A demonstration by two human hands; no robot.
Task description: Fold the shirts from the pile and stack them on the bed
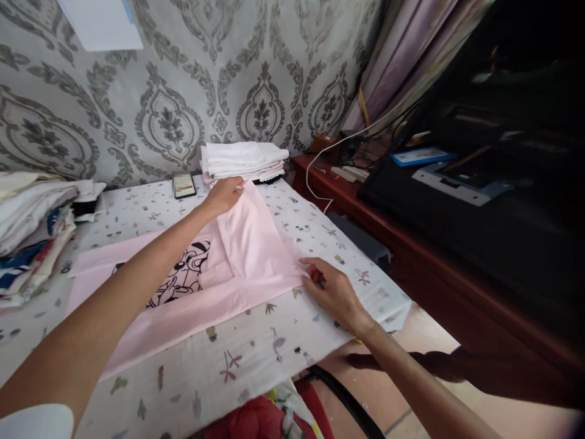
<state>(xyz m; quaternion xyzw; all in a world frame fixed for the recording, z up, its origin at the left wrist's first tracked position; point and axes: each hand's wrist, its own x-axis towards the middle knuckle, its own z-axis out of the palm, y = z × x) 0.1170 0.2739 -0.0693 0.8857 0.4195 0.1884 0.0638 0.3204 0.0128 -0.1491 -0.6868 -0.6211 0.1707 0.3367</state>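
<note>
From my remote station I logged the left hand (227, 194) just above the middle of the frame, its fingers pinched on the far edge of a pink garment (249, 244) and lifting that part into a slanting fold. I recorded the right hand (331, 289) right of centre, thumb and forefinger at the garment's near right corner; they appeared to grip the edge, though I could not see the contact fully. The garment lay across the centre and left-centre, its black line print (194, 271) partly hidden behind the left forearm. Beneath it I noted a white patterned cloth (256, 360) covering the work surface. Beyond the left hand, at upper centre, stood a stack of folded white fabric (247, 160), with a phone (184, 186) lying to the left of it. At the left edge I noted a pile of mixed clothes (34, 228). On the right I saw a reddish-brown wooden desk (439, 286), a large dark glossy panel (503, 244) above it, and a white cable (315, 161) looping at its left end. Grey patterned wallpaper (173, 116) filled the top, and a mauve curtain (402, 67) hung at upper right.
</note>
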